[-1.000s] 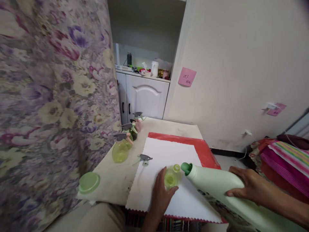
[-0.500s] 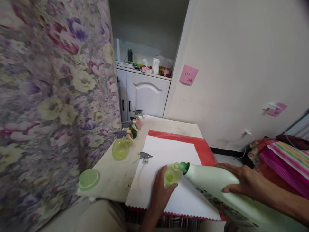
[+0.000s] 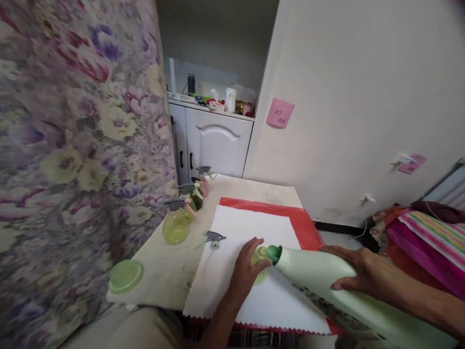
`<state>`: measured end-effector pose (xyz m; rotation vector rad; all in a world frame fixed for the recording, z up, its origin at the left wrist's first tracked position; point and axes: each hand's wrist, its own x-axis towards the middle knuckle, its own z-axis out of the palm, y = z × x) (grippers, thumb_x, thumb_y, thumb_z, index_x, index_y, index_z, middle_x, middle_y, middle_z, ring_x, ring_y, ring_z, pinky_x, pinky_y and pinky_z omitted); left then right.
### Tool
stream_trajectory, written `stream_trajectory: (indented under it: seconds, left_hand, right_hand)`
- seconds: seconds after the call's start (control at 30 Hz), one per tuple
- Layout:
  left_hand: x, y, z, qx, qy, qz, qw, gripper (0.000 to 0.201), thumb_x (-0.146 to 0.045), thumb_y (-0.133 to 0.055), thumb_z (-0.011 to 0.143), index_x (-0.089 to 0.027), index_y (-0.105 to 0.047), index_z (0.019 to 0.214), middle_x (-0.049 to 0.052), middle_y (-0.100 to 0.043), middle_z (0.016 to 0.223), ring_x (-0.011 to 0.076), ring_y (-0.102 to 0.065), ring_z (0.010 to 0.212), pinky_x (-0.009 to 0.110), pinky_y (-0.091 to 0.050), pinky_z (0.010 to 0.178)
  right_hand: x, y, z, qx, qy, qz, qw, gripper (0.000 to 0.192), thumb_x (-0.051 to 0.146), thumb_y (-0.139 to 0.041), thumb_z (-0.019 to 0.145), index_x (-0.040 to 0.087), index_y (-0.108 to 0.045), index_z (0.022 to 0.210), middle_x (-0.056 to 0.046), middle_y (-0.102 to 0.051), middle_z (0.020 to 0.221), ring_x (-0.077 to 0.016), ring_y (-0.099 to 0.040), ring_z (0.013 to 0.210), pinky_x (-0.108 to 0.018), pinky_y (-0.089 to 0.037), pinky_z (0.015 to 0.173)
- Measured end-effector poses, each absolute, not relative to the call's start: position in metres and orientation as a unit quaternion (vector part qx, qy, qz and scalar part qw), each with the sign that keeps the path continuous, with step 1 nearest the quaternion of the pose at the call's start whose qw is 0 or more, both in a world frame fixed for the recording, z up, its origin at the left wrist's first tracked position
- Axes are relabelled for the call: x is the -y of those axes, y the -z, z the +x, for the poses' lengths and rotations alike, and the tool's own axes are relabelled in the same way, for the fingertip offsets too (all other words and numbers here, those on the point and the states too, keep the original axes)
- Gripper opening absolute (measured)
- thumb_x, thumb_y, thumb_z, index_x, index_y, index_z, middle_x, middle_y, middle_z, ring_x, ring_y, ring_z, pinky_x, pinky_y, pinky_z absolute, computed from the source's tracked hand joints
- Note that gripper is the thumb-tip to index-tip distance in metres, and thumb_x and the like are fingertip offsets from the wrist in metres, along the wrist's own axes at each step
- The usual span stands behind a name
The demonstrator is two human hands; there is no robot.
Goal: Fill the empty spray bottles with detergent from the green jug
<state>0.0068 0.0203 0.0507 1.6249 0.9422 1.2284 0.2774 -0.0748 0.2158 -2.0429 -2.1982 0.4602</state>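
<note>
My left hand (image 3: 247, 267) is closed around a small yellow-green spray bottle (image 3: 260, 278) without its head, standing on the white sheet (image 3: 225, 286). The fingers are near its neck and hide part of it. My right hand (image 3: 366, 271) grips a large pale green bottle (image 3: 321, 267), tipped with its mouth to the left. Its dark green spout (image 3: 273, 253) is at the small bottle's mouth. Whether liquid is flowing I cannot tell. A loose grey trigger spray head (image 3: 215, 237) lies on the sheet, left of my left hand. A round green lid (image 3: 125, 276) rests at the table's near left corner.
Several spray bottles line the table's left edge, a yellow-green one (image 3: 176, 228) nearest and a pink one (image 3: 204, 186) farthest. A red sheet (image 3: 308, 223) lies under the white one. A flowered curtain (image 3: 83, 145) hangs left; folded textiles (image 3: 417, 247) lie right.
My left hand has shifted up toward the small bottle's neck, its fingers now covering more of it. The large bottle stays tipped at the opening. The camera view has turned slightly.
</note>
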Motion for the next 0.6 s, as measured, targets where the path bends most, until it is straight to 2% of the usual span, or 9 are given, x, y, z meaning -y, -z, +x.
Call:
stream_trajectory:
  seconds: [0.17, 0.33, 0.6]
  left_hand:
    - [-0.034, -0.052, 0.008, -0.329, -0.479, 0.645, 0.497, 0.038, -0.025, -0.069, 0.075, -0.024, -0.068, 0.113, 0.006, -0.069, 0.12, 0.0276, -0.055, 0.121, 0.04, -0.037, 0.107]
    - [-0.036, -0.051, 0.01, -0.322, -0.47, 0.632, 0.526, 0.028, -0.027, -0.068, 0.076, -0.021, -0.071, 0.103, 0.005, -0.074, 0.106, 0.0257, -0.065, 0.101, 0.035, -0.048, 0.093]
    - [-0.041, -0.05, 0.005, -0.3, -0.451, 0.637, 0.548, 0.028, -0.033, -0.068, 0.076, -0.02, -0.071, 0.101, 0.005, -0.074, 0.102, 0.0252, -0.065, 0.098, 0.033, -0.048, 0.089]
  right_hand:
    - [0.071, -0.217, 0.278, 0.722, -0.174, -0.667, 0.06, 0.057, 0.052, -0.071, 0.069, 0.036, -0.062, 0.124, 0.0, -0.076, 0.103, -0.0293, -0.07, 0.087, -0.029, -0.05, 0.069]
    - [0.07, -0.221, 0.275, 0.73, -0.186, -0.654, 0.065, 0.056, 0.053, -0.07, 0.071, 0.037, -0.062, 0.124, 0.001, -0.077, 0.096, -0.0271, -0.07, 0.078, -0.028, -0.049, 0.064]
    - [0.062, -0.222, 0.275, 0.724, -0.195, -0.658, 0.067, 0.056, 0.051, -0.073, 0.067, 0.039, -0.064, 0.121, 0.001, -0.077, 0.092, -0.0263, -0.07, 0.077, -0.028, -0.049, 0.063]
